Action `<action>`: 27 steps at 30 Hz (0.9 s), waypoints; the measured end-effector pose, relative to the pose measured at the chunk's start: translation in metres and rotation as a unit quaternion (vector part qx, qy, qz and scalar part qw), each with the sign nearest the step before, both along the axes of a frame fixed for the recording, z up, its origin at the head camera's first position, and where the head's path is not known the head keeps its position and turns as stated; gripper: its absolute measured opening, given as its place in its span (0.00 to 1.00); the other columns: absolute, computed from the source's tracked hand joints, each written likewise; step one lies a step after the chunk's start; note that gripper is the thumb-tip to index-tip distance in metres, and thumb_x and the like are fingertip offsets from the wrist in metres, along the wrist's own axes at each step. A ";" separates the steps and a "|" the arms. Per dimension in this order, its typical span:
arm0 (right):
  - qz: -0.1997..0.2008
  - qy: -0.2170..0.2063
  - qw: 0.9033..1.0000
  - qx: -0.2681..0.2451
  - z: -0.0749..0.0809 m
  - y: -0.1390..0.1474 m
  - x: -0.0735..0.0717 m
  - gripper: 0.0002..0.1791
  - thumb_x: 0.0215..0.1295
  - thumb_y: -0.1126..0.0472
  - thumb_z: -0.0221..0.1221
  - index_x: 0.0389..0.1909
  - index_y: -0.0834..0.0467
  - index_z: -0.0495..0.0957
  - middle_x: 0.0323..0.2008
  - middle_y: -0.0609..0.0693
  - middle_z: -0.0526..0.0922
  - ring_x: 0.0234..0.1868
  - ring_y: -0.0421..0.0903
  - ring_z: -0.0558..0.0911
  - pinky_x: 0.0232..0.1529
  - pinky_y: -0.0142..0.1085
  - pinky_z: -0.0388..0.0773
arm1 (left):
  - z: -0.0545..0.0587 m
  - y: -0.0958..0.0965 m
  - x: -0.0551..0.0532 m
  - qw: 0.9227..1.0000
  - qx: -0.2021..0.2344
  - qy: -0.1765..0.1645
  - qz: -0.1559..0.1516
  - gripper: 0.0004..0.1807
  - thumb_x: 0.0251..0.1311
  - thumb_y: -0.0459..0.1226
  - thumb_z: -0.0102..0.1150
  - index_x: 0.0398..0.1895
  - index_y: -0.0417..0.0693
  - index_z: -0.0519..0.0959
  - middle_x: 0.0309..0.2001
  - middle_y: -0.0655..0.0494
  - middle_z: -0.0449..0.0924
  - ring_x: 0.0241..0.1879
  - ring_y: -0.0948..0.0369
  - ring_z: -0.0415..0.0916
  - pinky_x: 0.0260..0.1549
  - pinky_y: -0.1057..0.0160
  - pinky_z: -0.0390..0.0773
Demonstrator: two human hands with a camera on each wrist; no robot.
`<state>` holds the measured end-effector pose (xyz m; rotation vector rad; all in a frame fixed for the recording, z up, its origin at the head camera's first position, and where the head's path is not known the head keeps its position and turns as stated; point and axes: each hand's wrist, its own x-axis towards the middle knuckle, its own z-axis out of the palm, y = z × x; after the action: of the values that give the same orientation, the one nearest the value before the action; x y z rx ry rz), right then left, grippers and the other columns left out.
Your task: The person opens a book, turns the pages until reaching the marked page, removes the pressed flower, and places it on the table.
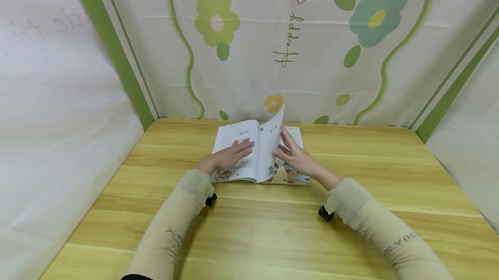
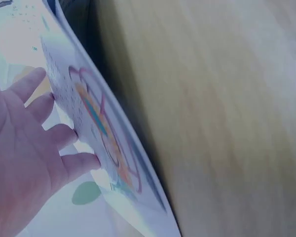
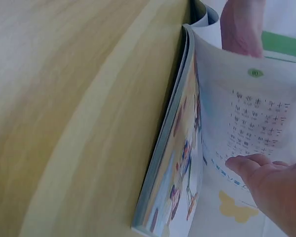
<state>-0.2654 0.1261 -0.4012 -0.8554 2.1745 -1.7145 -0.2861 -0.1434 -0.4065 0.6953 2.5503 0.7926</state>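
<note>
An open picture book (image 1: 238,141) lies on the wooden table, text and coloured drawings on its pages. One page (image 1: 269,141) stands raised near the middle, bending upward. My left hand (image 1: 230,156) rests over the left page with fingers extended; in the left wrist view the fingertips of the left hand (image 2: 27,143) meet the page beside a drawing. My right hand (image 1: 296,156) is at the raised page's outer edge, fingers spread and fairly straight. From the right wrist view, fingers of the right hand (image 3: 276,182) lie against the printed back of that page (image 3: 259,113).
The wooden table (image 1: 257,228) spreads around the book. A white flowered curtain (image 1: 249,76) hangs just behind its far edge, with white fabric walls (image 1: 50,120) on both sides. Small black devices (image 1: 325,213) sit at the wrists.
</note>
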 end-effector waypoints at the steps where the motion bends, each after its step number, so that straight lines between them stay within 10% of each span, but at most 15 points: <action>1: 0.003 -0.003 1.000 0.005 -0.001 -0.002 0.001 0.46 0.69 0.57 0.52 0.72 0.43 0.26 0.72 0.47 0.28 0.70 0.57 0.45 0.63 0.47 0.54 | 0.001 -0.001 0.000 1.000 0.010 -0.003 0.009 0.35 0.67 0.63 0.23 0.73 0.62 0.49 0.73 0.62 0.36 0.70 0.51 0.28 0.65 0.47 0.37; 6: -0.009 0.030 0.996 0.082 -0.003 -0.013 0.007 0.45 0.65 0.51 0.56 0.73 0.41 0.37 0.73 0.46 0.35 0.68 0.56 0.54 0.60 0.43 0.61 | 0.001 -0.005 0.000 0.996 0.071 -0.016 0.053 0.36 0.67 0.62 0.20 0.74 0.60 0.43 0.73 0.60 0.39 0.71 0.55 0.35 0.65 0.48 0.42; 12: -0.052 0.124 0.969 0.206 -0.006 -0.025 0.010 0.43 0.59 0.40 0.57 0.72 0.46 0.50 0.73 0.51 0.42 0.70 0.46 0.49 0.66 0.43 0.51 | 0.000 -0.005 0.000 0.990 0.118 -0.011 0.080 0.39 0.66 0.63 0.22 0.74 0.57 0.32 0.73 0.60 0.32 0.70 0.56 0.36 0.65 0.50 0.42; 27: -0.023 0.203 0.940 0.273 -0.004 -0.042 0.017 0.32 0.67 0.39 0.46 0.65 0.53 0.67 0.70 0.53 0.54 0.65 0.46 0.61 0.61 0.39 0.62 | -0.001 0.004 0.001 0.973 0.196 0.071 0.099 0.40 0.69 0.51 0.42 0.73 0.57 0.31 0.66 0.66 0.05 0.68 0.56 0.16 0.63 0.42 0.34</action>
<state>-0.2482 0.0844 -0.4056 -1.0613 2.7505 -0.9024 -0.2853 -0.1393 -0.4074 0.6360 2.6451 1.3846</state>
